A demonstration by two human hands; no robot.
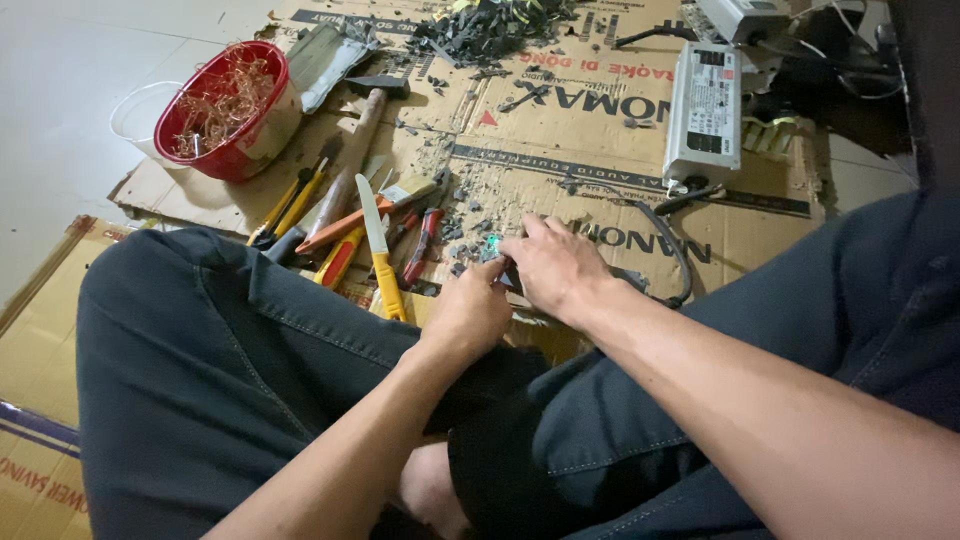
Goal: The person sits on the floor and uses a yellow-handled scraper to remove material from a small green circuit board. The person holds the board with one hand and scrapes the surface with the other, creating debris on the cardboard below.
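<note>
I sit cross-legged on flattened cardboard (560, 130) in dark trousers. My left hand (468, 312) and my right hand (555, 268) meet just above my knees, fingers closed together on a small green electronic part (492, 247). The part is mostly hidden by my fingers. A yellow-handled knife (380, 250) lies just left of my left hand, blade pointing away from me.
Hand tools lie in a bunch at left: a wooden-handled hammer (352, 150), red-handled pliers (420, 247), screwdrivers (290, 205). A red bowl (228, 105) holds copper wire scraps. A white metal power unit (703, 115) with a black cable lies at right. Dark debris (490, 28) is piled far back.
</note>
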